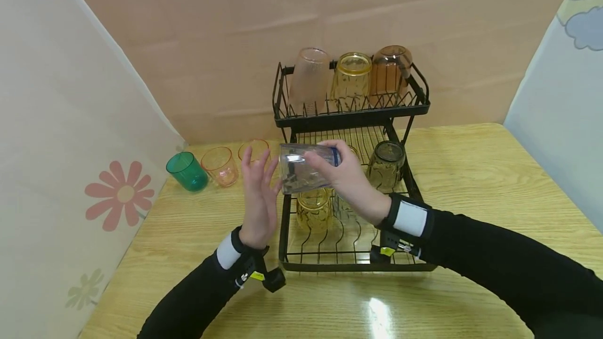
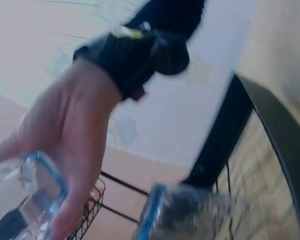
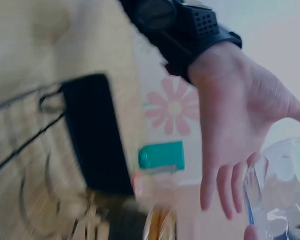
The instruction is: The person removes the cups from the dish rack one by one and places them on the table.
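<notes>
A clear drinking glass (image 1: pixel 293 171) with a blue-tinted base lies sideways in the air above the lower tier of a black dish rack (image 1: pixel 358 267). My right hand (image 1: pixel 350 179) grips it around the base end, thumb along the near side. My left hand (image 1: pixel 258 200) is raised at the glass's other end, fingers spread and straight, fingertips right at the rim. In the left wrist view the right hand (image 2: pixel 72 120) holds the glass (image 2: pixel 32 192), blurred. The right wrist view has the left hand (image 3: pixel 235 105) with extended fingers beside the glass (image 3: pixel 285 200).
The rack's upper tier holds a pinkish glass (image 1: pixel 308 80), a yellow glass (image 1: pixel 353 80) and an amber glass (image 1: pixel 392 75). Below stand a yellow glass (image 1: pixel 314 213) and a smoky glass (image 1: pixel 386 166). Left of the rack are a green glass (image 1: pixel 187 172) and a pink glass (image 1: pixel 221 167).
</notes>
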Motion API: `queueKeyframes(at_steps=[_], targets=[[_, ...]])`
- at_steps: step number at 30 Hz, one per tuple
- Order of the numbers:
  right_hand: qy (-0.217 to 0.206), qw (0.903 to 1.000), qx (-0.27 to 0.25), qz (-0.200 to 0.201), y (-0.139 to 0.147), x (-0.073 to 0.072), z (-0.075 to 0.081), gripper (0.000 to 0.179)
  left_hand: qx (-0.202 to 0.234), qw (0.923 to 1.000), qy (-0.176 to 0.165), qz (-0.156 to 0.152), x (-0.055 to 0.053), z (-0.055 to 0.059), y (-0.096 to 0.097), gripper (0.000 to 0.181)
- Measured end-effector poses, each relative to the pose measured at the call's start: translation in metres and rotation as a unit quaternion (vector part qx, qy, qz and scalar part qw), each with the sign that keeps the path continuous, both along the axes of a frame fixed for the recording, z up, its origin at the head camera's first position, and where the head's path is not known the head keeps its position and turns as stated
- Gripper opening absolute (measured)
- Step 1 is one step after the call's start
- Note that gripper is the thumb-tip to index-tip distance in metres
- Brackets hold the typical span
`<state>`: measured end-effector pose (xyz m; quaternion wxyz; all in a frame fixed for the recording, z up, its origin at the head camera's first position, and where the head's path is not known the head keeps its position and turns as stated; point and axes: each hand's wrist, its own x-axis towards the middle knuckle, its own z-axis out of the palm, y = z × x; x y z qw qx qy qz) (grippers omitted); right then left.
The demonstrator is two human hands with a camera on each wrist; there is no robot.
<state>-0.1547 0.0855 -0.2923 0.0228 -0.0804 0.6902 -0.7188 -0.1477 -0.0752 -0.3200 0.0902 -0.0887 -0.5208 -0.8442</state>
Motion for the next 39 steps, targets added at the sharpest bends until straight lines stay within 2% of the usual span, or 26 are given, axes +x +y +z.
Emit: queueKeyframes(at_steps=[4,9,13,18,22,24,27,30,32,35,37,39], targets=[[-0.03,0.9987,-0.041,-0.003,-0.021,-0.004,0.009,0.052,0.065,0.9972,-0.037,0.007,0.006,0.003,-0.005,0.09],[-0.037,0.9959,-0.083,-0.004,-0.047,-0.009,0.015,0.053,0.112,0.9923,-0.048,0.025,0.009,0.01,-0.011,0.091],[-0.039,0.9943,-0.099,-0.009,-0.063,-0.009,0.015,0.054,0.131,0.9899,-0.046,0.028,0.008,0.012,-0.013,0.092],[-0.032,0.9955,-0.089,-0.011,-0.079,-0.006,0.01,0.055,0.152,0.9869,-0.04,0.037,0.007,0.014,-0.013,0.074],[-0.034,0.9954,-0.089,0.004,-0.085,-0.004,0.008,0.054,0.178,0.9812,-0.055,0.05,0.005,0.016,-0.015,0.071],[-0.044,0.9946,-0.092,0.021,-0.085,-0.003,0.008,0.055,0.177,0.9807,-0.061,0.056,0.005,0.016,-0.017,0.072],[-0.047,0.9958,-0.06,0.052,-0.081,-0.004,0.008,0.059,0.166,0.9828,-0.064,0.052,0.004,0.015,-0.022,0.074],[-0.027,0.9953,0.026,0.09,-0.072,-0.006,0.007,0.064,0.138,0.988,-0.06,0.036,0.004,0.012,-0.029,0.074],[-0.001,0.9882,0.093,0.122,-0.064,-0.007,0.005,0.065,0.111,0.9915,-0.064,0.021,0.005,0.009,-0.035,0.072],[0.054,0.9647,0.193,0.17,-0.05,-0.009,0.004,0.068,0.075,0.9938,-0.082,0.008,0.005,0.005,-0.046,0.069],[0.098,0.937,0.269,0.2,-0.041,-0.009,0.003,0.069,0.055,0.9939,-0.095,0.006,0.004,0.001,-0.055,0.066],[0.147,0.8971,0.352,0.223,-0.033,-0.007,0.003,0.072,0.034,0.9939,-0.105,0.009,0.003,-0.004,-0.065,0.062]])
